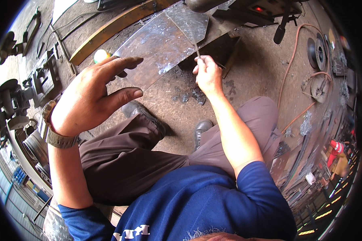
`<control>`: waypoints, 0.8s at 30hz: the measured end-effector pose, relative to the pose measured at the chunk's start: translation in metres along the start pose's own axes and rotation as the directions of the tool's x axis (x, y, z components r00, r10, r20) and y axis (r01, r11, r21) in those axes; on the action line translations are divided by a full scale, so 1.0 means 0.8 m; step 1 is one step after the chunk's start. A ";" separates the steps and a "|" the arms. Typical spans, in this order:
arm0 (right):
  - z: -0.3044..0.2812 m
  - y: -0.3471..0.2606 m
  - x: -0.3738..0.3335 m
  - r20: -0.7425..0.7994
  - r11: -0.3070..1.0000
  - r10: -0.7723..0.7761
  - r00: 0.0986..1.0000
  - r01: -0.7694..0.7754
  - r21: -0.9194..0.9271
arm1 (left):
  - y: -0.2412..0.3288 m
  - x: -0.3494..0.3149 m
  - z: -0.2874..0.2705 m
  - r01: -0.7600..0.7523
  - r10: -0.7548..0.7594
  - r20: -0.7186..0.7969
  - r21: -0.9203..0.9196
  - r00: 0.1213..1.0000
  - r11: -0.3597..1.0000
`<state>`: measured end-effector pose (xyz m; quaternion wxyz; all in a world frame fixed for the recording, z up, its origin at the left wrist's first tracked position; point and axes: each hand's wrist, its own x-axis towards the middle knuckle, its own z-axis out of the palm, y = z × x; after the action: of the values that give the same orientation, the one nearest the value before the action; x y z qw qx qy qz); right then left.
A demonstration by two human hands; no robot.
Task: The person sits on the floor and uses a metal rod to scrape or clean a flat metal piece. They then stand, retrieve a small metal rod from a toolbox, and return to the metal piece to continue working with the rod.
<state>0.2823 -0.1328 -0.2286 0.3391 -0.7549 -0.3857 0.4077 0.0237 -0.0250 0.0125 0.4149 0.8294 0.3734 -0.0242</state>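
My left hand (88, 94) is raised on the left, above the near edge of the metal sheet. Its fingers are stretched out with the thumb apart, and nothing is in it. A watch (56, 132) is on that wrist. My right hand (208, 74) is closed round a thin metal rod (197, 50), which points away from me over the sheet's right edge. The large metal sheet (149, 48) has a worn, shiny surface with pale marks. At its far end lies a smaller angular metal plate (191, 24). The rod's far tip is hard to make out against this plate.
A yellow steel beam (108, 36) runs behind the sheet. A dark machine (253, 12) with a red light stands far right. An orange hose (287, 76) and wire spools (319, 54) lie on the right. Clamps and tools (42, 82) crowd the left. Dark scraps (189, 90) litter the floor below.
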 end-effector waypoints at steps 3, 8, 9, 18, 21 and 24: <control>-0.003 0.000 0.010 0.016 0.999 0.035 0.999 -0.034 -0.027 | -0.003 -0.002 0.000 0.026 -0.026 0.020 -0.002 0.999 1.000; 0.002 -0.009 0.004 0.083 0.996 -0.064 0.995 0.068 -0.052 | -0.006 -0.004 0.002 0.015 -0.015 -0.009 -0.025 1.000 1.000; 0.003 -0.009 0.003 0.062 0.994 -0.099 0.993 0.102 -0.051 | -0.006 -0.004 0.002 0.014 -0.015 -0.010 -0.024 1.000 1.000; 0.014 -0.007 -0.012 0.168 0.999 0.024 0.986 -0.021 -0.025 | -0.006 -0.003 0.001 -0.012 0.012 0.000 -0.013 1.000 1.000; 0.010 -0.019 -0.013 0.182 0.994 0.111 0.977 -0.113 0.003 | -0.008 -0.005 0.003 -0.003 0.003 0.003 -0.004 1.000 1.000; 0.014 -0.014 -0.018 0.275 0.986 0.166 0.947 -0.159 -0.048 | -0.009 -0.005 0.003 -0.001 0.001 0.002 -0.020 1.000 1.000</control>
<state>0.2635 -0.1372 -0.2191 0.2372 -0.7236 -0.3711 0.5315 0.0173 -0.0267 0.0075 0.4234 0.8255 0.3727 -0.0211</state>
